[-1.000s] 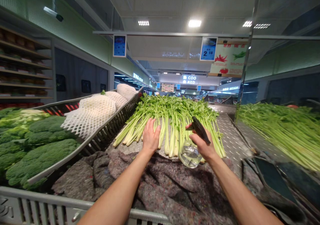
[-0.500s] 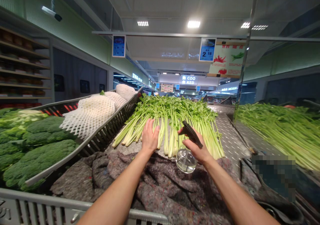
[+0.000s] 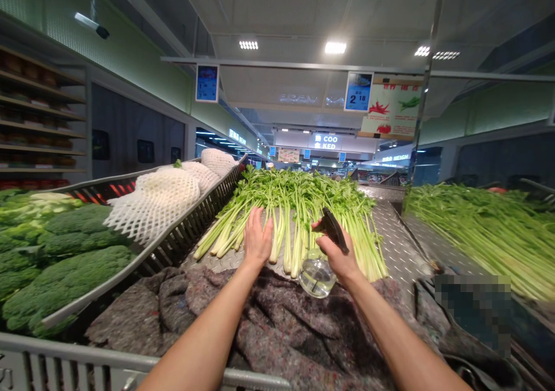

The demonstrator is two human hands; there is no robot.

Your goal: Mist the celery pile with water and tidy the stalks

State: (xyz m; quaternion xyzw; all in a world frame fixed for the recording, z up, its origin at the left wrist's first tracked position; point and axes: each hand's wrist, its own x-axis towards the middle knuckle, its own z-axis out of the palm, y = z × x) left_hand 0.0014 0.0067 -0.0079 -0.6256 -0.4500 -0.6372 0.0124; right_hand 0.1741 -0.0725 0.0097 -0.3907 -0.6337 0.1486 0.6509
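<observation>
A broad layer of celery (image 3: 299, 211) lies fanned out on a metal tread-plate shelf, leaves at the back and pale stalk ends toward me. My left hand (image 3: 258, 238) is open over the stalks left of centre, fingers stretched forward; whether it touches them I cannot tell. My right hand (image 3: 342, 258) grips a spray bottle (image 3: 318, 275) by its neck, below the black trigger head. The bottle is clear and round, tilted, with clear liquid inside. It is above the front stalk ends and the edge of a grey felt blanket (image 3: 299, 327).
On the left, broccoli (image 3: 69, 281) fills a crate (image 3: 143, 264), with net-wrapped produce (image 3: 156, 200) behind. A mirror (image 3: 477, 235) at right reflects the celery. Price signs (image 3: 359, 91) hang from a rail overhead. The crate's grey front rim (image 3: 78, 350) runs along the near edge.
My right hand and the spray bottle have shifted slightly, the bottle's base swinging a little left. My left hand has barely moved. The view has tilted slightly.
</observation>
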